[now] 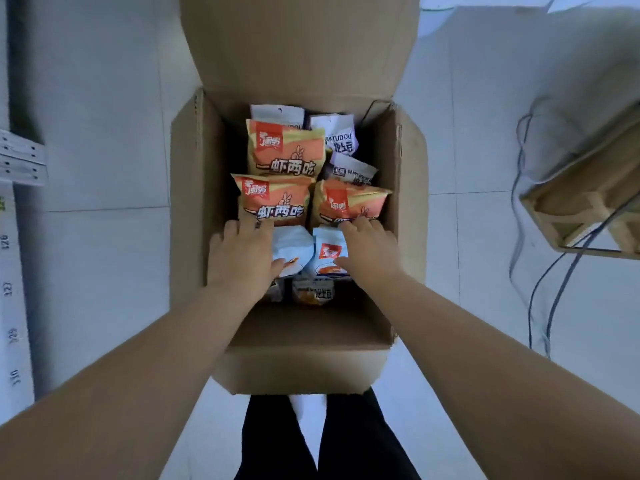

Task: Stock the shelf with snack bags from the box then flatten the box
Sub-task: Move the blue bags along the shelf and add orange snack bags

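An open cardboard box (194, 188) stands on the floor, its flaps spread out and its far flap upright. Inside lie several snack bags: orange ones (284, 150) in the middle, white and purple ones (341, 135) at the far right, pale blue ones (327, 251) near me. My left hand (240, 254) rests on the left pale blue bag (292, 249), fingertips at the edge of an orange bag (273, 199). My right hand (367, 251) lies on the right pale blue bag, fingers touching another orange bag (349, 200). Neither hand has lifted a bag.
Shelf edge with white price strips (20, 161) runs down the left side. A wooden frame (581, 202) and loose cables (540, 278) lie on the tiled floor at the right. My dark trouser legs (277, 441) stand just behind the box's near flap.
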